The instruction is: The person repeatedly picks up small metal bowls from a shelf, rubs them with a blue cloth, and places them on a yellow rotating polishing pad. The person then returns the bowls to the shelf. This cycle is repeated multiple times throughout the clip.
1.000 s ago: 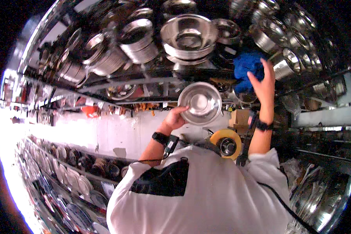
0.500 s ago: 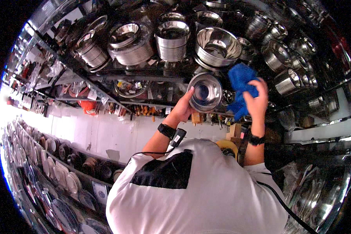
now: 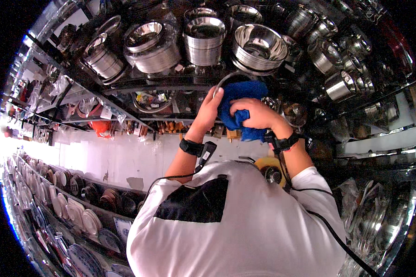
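Note:
My left hand (image 3: 207,111) grips a shiny metal bowl (image 3: 225,79) by its left side, thumb at the rim. Bunched in my right hand (image 3: 258,113) is a blue cloth (image 3: 246,89), which lies over the bowl and covers most of its inside. Only a curved strip of the rim shows at the upper left. The fingers of my right hand are curled into the cloth, and one end of it hangs below them.
Beyond my hands, a dark shelf holds stacked steel bowls (image 3: 259,46) and tall steel pots (image 3: 204,44). More steel pots (image 3: 341,85) stand at the right. A lower shelf carries a round tray (image 3: 152,102). Plates (image 3: 90,221) line racks at the lower left.
My right hand has brought the blue cloth leftward from beside the bowl onto it. The bowl's inside, visible before, is now mostly covered. My left hand has shifted slightly left with the bowl.

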`<state>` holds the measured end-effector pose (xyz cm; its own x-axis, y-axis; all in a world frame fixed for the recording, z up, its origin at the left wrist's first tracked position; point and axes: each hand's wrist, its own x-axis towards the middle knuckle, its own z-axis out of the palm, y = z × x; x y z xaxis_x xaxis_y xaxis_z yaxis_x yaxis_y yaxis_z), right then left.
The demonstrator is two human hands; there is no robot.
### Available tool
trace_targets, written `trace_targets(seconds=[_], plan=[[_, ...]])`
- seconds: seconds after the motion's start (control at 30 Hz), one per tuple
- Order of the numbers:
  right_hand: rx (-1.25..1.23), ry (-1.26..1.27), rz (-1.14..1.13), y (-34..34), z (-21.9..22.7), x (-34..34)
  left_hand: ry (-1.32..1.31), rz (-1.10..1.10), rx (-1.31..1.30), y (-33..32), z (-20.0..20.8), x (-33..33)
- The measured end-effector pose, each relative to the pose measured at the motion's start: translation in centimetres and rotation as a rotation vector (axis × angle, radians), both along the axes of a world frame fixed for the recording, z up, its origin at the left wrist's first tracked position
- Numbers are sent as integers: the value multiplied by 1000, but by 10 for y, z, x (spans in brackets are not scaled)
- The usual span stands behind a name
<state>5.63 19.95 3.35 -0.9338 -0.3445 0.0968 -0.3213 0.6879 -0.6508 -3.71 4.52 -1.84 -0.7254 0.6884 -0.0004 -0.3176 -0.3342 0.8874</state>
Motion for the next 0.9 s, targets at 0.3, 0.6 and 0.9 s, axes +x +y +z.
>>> trace_targets(seconds=[0.3,0.6,0.9], plan=[[-117,180,-413,34,22,51,-347,210,82,-43,12,-32],[-1089,224,-729,20,-12,51,-339,-254,-20,-15,13,3],[-961,-31,-720,-9,-59,28,-336,-77,44,6,30,17]])
